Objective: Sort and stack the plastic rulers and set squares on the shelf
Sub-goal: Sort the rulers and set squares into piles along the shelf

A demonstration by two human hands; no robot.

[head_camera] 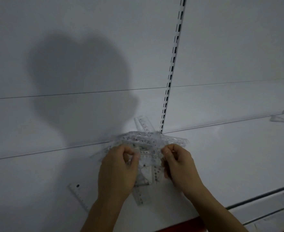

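- Single ruler (78,196): clear plastic, flat on the white shelf (221,164), left of and below the left hand, apart from the pile; a dark hole at its upper end; scale marks visible, numerals too small to read.
- Left hand (119,169): fingers curled, thumb and forefinger pinching a clear piece at the pile's left side.
- Pile of rulers and set squares (148,143): transparent, criss-crossed, between and just beyond both hands, against the back panel; printed graduations unreadable, no brand legible.
- Slotted upright (171,69): rises behind the pile.
- Right hand (179,164): fingers curled, gripping the pile's right side.
- Set square (281,118): clear, far right of the right hand, well apart.
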